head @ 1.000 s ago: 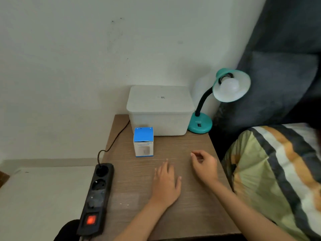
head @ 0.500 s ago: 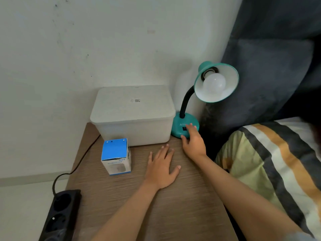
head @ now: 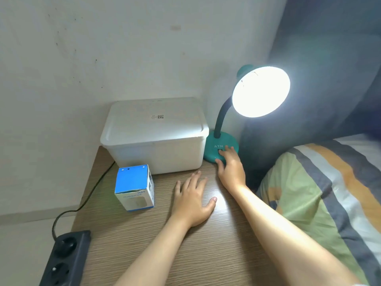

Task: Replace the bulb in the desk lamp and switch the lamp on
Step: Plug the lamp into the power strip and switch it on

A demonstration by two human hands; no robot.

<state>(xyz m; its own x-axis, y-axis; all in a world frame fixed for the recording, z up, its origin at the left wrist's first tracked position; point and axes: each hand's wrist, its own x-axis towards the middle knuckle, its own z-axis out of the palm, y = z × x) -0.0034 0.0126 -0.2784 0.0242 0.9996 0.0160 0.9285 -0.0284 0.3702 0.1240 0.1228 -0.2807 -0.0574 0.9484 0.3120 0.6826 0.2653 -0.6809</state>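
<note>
The teal desk lamp [head: 214, 144] stands at the far right corner of the wooden table [head: 206, 244]. Its shade [head: 260, 91] glows bright white, so the bulb inside is lost in the glare. My right hand [head: 229, 167] rests on the front of the lamp's round base, fingertips on the switch area beside the letters ATN. My left hand [head: 192, 198] lies flat on the table, palm down, fingers apart, holding nothing. A blue and white bulb box [head: 134, 187] stands to its left.
A white lidded plastic container [head: 154, 135] sits against the wall behind the box. A black power strip [head: 66, 258] hangs at the table's left front edge, its cable running back along the wall. A striped blanket [head: 321, 193] lies to the right.
The lamp has lit up; it was dark in both earlier frames. My right hand moved from the table's middle to the lamp base. The camera has moved closer.
</note>
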